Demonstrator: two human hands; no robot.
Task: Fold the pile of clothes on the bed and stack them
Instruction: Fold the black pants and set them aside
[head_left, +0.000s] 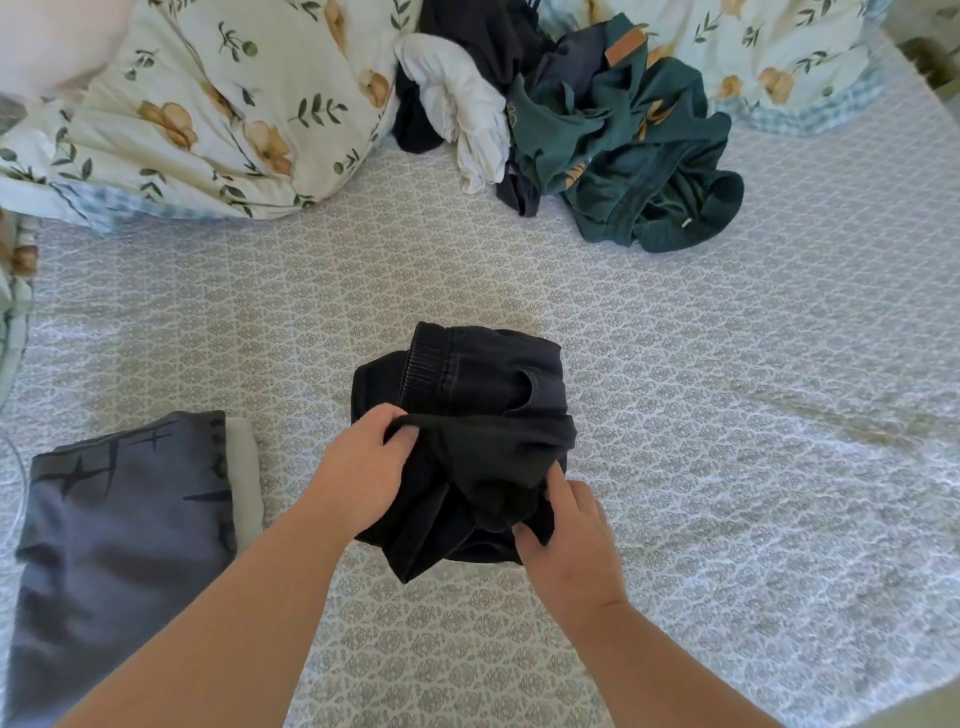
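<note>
While the left hand (363, 467) pinches a fold of the black trousers (467, 441) between thumb and fingers (400, 415), the right hand (566, 540) nips the near corner of the same cloth. The trousers lie half-folded in the middle of the bed (727, 415), elastic waistband away from the person. To fold well, I judge both hands should draw the flap taut, lay it square over the waistband, then smooth it. The folded stack (124, 519) waits just left; the unfolded pile (597, 130) sits well apart, between floral pillows (208, 114).
</note>
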